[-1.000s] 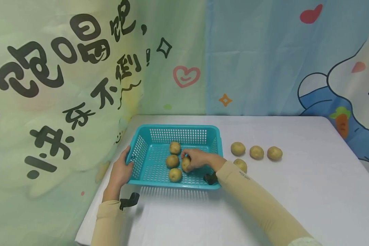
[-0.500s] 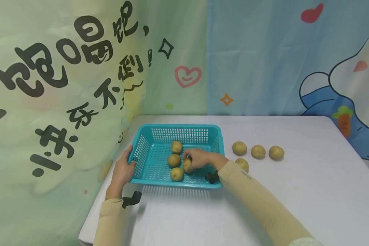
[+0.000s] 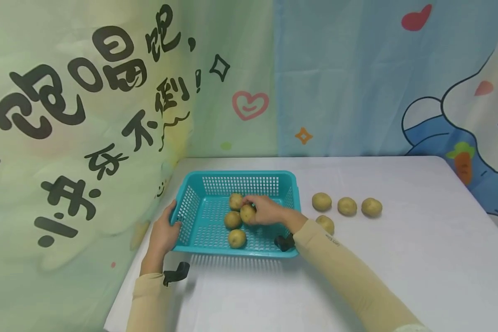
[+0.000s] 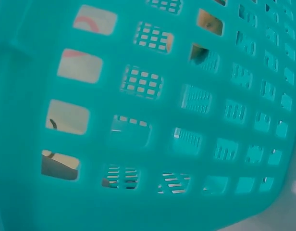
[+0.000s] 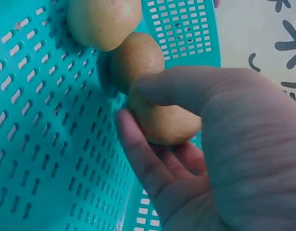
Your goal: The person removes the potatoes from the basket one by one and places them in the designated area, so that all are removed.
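Note:
Inside the turquoise plastic basket (image 3: 249,252), my right hand (image 3: 267,210) pinches a potato (image 3: 247,214) between thumb and fingers. The right wrist view shows this held potato (image 5: 165,120) close to another potato (image 5: 138,60). Three other potatoes lie in the basket: one at the back (image 3: 235,201), partly behind the fingers, a middle potato (image 3: 232,220) and a front potato (image 3: 236,239). My left hand (image 3: 163,233) grips the basket's left side, thumb at the rim. Only the perforated basket wall (image 4: 172,113) fills most of the left wrist view; the left fingers are hidden there.
Several more potatoes lie on the white table (image 3: 398,267) right of the basket, among them a far-right potato (image 3: 371,207) and a nearer potato (image 3: 325,224) beside the right sleeve (image 3: 348,272). A printed curtain (image 3: 336,83) hangs behind the table.
My right hand has lifted the potato slightly and shifted it back and left, toward the rear potato. The left hand has kept its place on the basket. The head view shifted a little.

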The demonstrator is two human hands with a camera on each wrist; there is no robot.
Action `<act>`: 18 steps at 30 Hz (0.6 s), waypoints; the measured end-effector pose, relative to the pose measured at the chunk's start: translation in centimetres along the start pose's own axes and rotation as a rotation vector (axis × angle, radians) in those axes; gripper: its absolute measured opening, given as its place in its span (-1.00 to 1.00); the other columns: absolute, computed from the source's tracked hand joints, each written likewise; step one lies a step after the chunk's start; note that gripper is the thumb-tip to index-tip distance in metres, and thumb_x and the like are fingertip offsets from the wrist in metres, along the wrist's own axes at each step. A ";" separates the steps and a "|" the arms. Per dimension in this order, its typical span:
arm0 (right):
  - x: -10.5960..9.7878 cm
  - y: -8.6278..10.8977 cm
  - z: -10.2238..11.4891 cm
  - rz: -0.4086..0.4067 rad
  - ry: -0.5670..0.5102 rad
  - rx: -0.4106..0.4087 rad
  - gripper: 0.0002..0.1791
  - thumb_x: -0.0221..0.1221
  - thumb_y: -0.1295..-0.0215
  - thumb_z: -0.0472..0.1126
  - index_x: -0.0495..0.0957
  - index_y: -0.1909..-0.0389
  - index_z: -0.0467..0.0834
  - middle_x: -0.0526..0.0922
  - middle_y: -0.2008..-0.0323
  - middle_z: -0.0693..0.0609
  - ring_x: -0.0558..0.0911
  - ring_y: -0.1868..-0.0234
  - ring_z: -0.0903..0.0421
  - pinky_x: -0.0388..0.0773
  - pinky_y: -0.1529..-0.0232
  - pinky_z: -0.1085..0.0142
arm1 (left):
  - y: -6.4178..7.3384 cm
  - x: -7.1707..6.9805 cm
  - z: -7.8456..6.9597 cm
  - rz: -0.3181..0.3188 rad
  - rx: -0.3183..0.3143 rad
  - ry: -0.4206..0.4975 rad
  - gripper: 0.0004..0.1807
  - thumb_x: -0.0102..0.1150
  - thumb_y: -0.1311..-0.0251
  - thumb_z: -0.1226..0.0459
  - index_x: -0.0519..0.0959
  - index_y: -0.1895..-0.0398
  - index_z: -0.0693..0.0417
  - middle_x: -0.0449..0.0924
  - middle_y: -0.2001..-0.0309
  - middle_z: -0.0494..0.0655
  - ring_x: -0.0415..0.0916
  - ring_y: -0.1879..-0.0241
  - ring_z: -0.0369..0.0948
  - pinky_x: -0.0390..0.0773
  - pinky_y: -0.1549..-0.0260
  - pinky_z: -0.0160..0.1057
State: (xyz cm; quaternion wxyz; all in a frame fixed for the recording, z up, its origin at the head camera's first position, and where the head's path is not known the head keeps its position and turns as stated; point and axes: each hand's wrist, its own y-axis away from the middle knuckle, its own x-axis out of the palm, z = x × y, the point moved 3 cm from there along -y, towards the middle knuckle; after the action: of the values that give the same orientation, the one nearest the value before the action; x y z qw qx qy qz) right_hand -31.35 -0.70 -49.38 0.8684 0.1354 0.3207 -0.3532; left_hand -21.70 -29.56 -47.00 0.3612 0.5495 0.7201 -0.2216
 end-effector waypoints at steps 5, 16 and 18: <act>-0.1 0.0 0.3 -0.050 -0.049 -0.035 -0.40 0.31 -0.03 -0.35 0.47 -0.18 -0.16 0.52 -0.15 -0.04 0.50 -0.10 0.01 0.49 -0.04 0.16 | 0.1 0.0 -0.1 0.000 -0.006 0.008 -0.29 -0.10 -0.39 0.35 -0.02 -0.57 -0.10 0.11 -0.47 0.23 0.35 -0.16 0.15 0.40 0.02 0.14; -1.3 0.8 2.8 0.005 -0.222 -0.081 -0.35 0.28 -0.12 -0.33 0.39 -0.29 -0.21 0.45 -0.20 -0.11 0.51 -0.10 -0.09 0.51 -0.03 0.17 | 0.3 0.0 -0.3 0.004 -0.001 -0.007 -0.29 -0.11 -0.38 0.36 -0.02 -0.57 -0.07 0.10 -0.46 0.27 0.30 -0.24 0.18 0.36 -0.06 0.19; -1.6 1.0 3.3 -0.003 -0.223 -0.099 -0.36 0.27 -0.12 -0.34 0.39 -0.28 -0.22 0.46 -0.18 -0.10 0.52 -0.09 -0.08 0.51 -0.03 0.18 | 0.3 0.0 -0.1 0.007 -0.001 -0.007 -0.28 -0.11 -0.38 0.36 -0.02 -0.57 -0.07 0.09 -0.47 0.27 0.29 -0.26 0.20 0.34 -0.09 0.21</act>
State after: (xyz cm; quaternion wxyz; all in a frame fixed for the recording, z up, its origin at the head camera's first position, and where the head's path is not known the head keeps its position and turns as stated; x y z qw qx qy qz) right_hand -30.01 -0.67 -45.80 0.9037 0.0518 0.2393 -0.3513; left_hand -21.47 -29.39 -46.86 0.3645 0.5510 0.7171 -0.2221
